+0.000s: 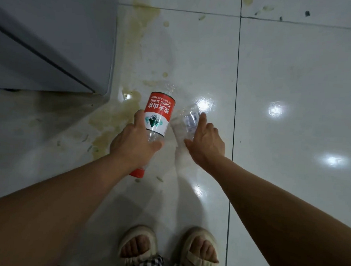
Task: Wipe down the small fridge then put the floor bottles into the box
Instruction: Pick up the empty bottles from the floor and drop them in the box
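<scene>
My left hand [134,143] is closed around a clear plastic bottle with a red and white label [159,113], its red cap pointing back toward me under my wrist. My right hand [206,142] reaches down onto a second, crumpled clear bottle [186,121] lying on the white floor tiles; its fingers are spread around the bottle's lower part and touch it. The grey small fridge [53,35] fills the upper left. No box is in view.
Yellowish spill stains [118,117] run along the tiles beside the fridge's corner. Small scraps of debris [307,13] lie at the far right. My feet in beige slippers [169,249] stand at the bottom.
</scene>
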Action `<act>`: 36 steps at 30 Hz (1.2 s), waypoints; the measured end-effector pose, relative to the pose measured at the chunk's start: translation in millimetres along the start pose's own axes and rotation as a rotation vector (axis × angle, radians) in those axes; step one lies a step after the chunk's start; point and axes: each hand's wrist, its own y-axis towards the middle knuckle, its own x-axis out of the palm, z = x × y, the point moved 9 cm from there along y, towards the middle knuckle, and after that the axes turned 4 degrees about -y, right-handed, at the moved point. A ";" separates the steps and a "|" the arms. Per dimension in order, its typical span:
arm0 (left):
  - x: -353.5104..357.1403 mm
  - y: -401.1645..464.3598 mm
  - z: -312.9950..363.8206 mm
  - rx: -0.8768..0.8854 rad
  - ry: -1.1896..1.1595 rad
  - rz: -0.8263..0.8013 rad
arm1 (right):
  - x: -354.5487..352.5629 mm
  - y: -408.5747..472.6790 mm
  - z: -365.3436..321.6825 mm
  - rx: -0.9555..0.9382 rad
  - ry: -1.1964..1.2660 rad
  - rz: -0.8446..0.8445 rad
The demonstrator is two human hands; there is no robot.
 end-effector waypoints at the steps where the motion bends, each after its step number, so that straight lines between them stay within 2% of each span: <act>1: -7.5 -6.8 5.4 -0.005 0.004 -0.003 | -12.6 -7.4 0.2 0.003 0.005 0.003; 6: -64.3 -54.4 50.7 0.011 -0.019 -0.022 | -105.4 -55.6 -3.8 -0.001 0.014 0.028; 14: -189.7 -125.7 164.0 0.113 -0.041 -0.029 | -290.4 -131.5 -15.3 0.047 0.061 0.071; 20: -263.6 -152.7 244.4 0.196 0.012 0.011 | -412.3 -153.9 -2.2 0.088 0.103 0.132; 27: -281.0 -144.5 324.0 0.181 -0.072 0.030 | -509.7 -114.9 43.5 0.077 0.158 0.183; 36: -260.7 -94.3 414.7 -0.061 -0.200 0.110 | -589.0 -1.9 101.9 -0.057 0.108 0.115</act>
